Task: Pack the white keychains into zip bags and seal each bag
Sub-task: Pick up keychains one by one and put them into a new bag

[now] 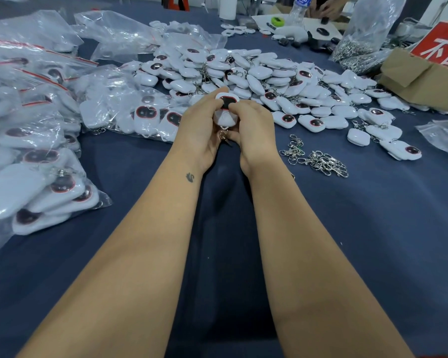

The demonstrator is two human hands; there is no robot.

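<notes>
Both hands hold one white keychain above the blue table.

The left hand (201, 127) and right hand (254, 127) curl round a white keychain (226, 109), thumbs on its face, its clasp (223, 136) hanging between the palms; behind lies the loose keychain pile (256, 73), filled zip bags (34, 140) to the left.

Filled bags (34, 140) left; loose keychain pile (264, 81) behind hands; clasps (318, 158) right.

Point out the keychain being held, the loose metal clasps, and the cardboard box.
held keychain (225, 109), head view, white body
loose metal clasps (318, 158), head view, middle of pile
cardboard box (422, 81), head view, front flap
</notes>
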